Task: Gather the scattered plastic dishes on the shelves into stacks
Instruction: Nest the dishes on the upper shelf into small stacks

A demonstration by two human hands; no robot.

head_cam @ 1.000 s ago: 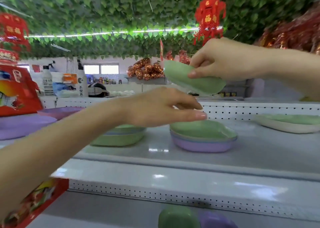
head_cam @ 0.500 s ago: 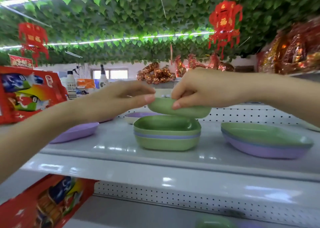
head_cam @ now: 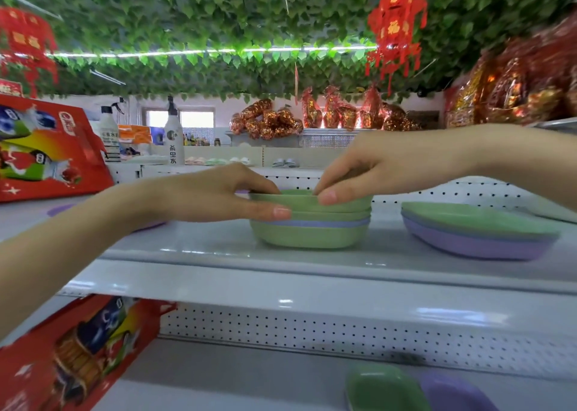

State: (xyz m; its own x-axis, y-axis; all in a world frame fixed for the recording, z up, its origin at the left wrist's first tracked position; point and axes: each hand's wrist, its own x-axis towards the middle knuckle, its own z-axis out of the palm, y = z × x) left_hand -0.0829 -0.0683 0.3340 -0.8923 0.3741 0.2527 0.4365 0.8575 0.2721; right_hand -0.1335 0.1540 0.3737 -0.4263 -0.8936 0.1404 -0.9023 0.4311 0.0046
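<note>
the top green dish (head_cam: 346,204) rests on a stack of green and purple dishes (head_cam: 309,234) mid-way along the upper shelf (head_cam: 281,282), near its front edge. the left hand (head_cam: 212,195) pinches the dish's left rim, fingers over the lip, thumb along the outside. the right hand (head_cam: 390,164) pinches the rim too, thumb outside, fingertips curled inside. toward the right end sits a second stack of green and purple plates (head_cam: 477,235). a green dish (head_cam: 384,388) and a purple dish (head_cam: 456,395) lie on the lower shelf (head_cam: 218,379).
</note>
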